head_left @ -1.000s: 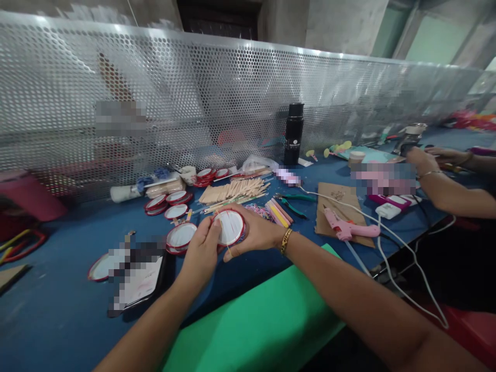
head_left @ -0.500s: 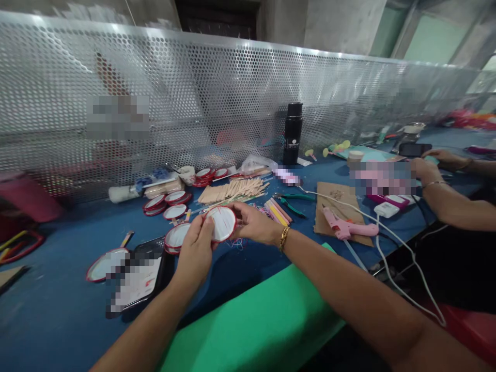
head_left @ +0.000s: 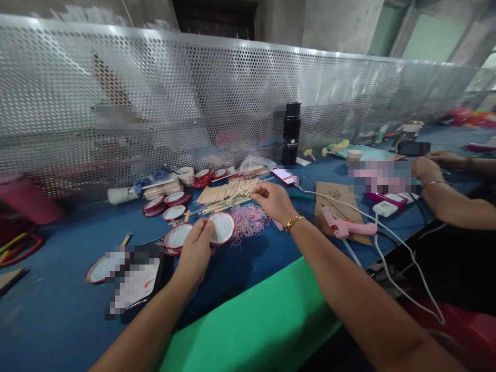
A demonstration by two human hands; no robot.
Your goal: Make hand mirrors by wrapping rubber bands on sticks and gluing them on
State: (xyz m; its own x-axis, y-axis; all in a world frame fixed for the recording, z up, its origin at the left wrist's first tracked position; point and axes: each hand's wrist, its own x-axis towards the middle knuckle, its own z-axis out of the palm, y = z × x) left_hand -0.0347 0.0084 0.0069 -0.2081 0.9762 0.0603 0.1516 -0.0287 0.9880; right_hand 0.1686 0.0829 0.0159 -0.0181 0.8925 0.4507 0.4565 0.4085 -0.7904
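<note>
My left hand (head_left: 197,253) grips a round white disc with a red rim (head_left: 222,228), thumb on its face. Behind that hand, more red-rimmed discs (head_left: 178,236) lie stacked on the table. My right hand (head_left: 274,201) is away from the disc, its thumb and fingertips pinched together at the right end of a pile of flat wooden craft sticks (head_left: 225,191). Whether a stick is between the fingertips, I cannot make out. Below the sticks, beside my right hand, is a tangle of pink and blue thin strands (head_left: 250,221).
A black tray (head_left: 149,289) stands at left. A black bottle (head_left: 291,134) is by the perforated metal screen (head_left: 232,103). Right of me, a pink glue gun (head_left: 346,226) rests on cardboard (head_left: 337,194), with a white cable (head_left: 411,258) crossing. Another person's hands (head_left: 430,165) work at far right.
My right hand has let go of the disc and moved right to the end of the stick pile, uncovering the strands. My left hand still holds the disc in nearly the same place.
</note>
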